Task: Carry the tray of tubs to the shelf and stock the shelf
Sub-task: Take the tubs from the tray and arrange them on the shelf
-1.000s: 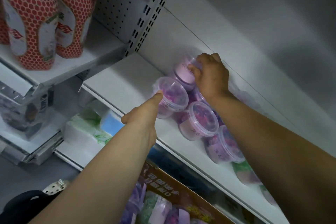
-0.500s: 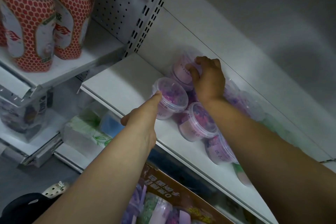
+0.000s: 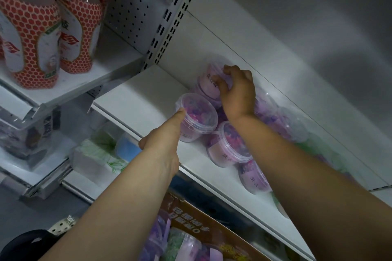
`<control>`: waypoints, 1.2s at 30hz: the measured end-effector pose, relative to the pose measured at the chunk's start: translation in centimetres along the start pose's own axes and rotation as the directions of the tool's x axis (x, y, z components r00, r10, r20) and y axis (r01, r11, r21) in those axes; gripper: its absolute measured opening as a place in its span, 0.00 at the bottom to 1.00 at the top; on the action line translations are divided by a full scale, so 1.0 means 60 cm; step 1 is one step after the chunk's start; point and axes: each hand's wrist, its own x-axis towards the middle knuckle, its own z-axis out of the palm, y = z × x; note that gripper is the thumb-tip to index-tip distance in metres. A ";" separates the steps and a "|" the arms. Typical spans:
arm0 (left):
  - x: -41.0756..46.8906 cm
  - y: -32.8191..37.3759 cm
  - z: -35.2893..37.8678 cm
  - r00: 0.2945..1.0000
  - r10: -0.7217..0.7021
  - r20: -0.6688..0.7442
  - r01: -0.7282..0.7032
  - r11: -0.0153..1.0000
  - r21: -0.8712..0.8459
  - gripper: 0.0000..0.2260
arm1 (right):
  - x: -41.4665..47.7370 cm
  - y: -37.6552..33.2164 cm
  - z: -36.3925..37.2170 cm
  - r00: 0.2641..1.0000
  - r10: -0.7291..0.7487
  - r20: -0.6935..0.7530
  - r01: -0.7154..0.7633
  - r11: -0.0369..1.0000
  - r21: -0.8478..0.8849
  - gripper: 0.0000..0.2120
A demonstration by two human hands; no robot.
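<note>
Two arms up at shelf (image 3: pixel 135 95): right hand (image 3: pixel 239 93) curled round rear tub (image 3: pixel 209 85), left hand (image 3: pixel 162 140) touching front tub (image 3: pixel 199 116), grip unclear.

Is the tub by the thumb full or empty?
Full, it seems: purple pieces show right beneath the clear lid of the front tub.

"洗衣" is written on the tubs (image 3: pixel 226 155); "TOY" is printed on a spotted item (image 3: pixel 61 225); the tray (image 3: pixel 191 216) print cannot be read
</note>
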 end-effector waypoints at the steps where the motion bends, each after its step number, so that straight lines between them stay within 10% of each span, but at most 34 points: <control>1: -0.002 -0.001 -0.001 1.000 0.010 0.002 -0.010 1.000 0.010 0.51 | -0.003 0.000 -0.003 1.000 -0.001 -0.001 0.001 1.000 0.005 0.15; 12: -0.005 -0.027 -0.040 0.987 0.160 -0.018 -0.136 0.886 0.443 0.46 | -0.170 -0.028 -0.039 0.973 0.116 -0.201 -0.055 0.957 0.286 0.10; 17: -0.050 -0.056 -0.067 0.943 0.287 0.168 -0.277 0.396 0.876 0.39 | -0.295 -0.024 -0.067 0.972 0.223 -0.076 -0.171 0.891 0.421 0.09; 23: -0.029 -0.104 -0.133 0.924 0.210 0.321 -0.259 -0.274 0.926 0.32 | -0.433 0.009 -0.065 0.936 0.348 0.047 -0.336 0.851 0.404 0.08; 33: 0.015 -0.137 -0.191 0.982 -0.084 0.168 -0.183 -0.619 0.763 0.31 | -0.612 0.053 -0.027 0.766 0.418 0.489 -0.578 0.780 0.238 0.06; 36: 0.019 -0.135 -0.180 0.981 -0.154 0.117 -0.184 -0.552 0.813 0.26 | -0.647 0.048 -0.009 0.654 0.407 0.638 -0.647 0.738 0.192 0.10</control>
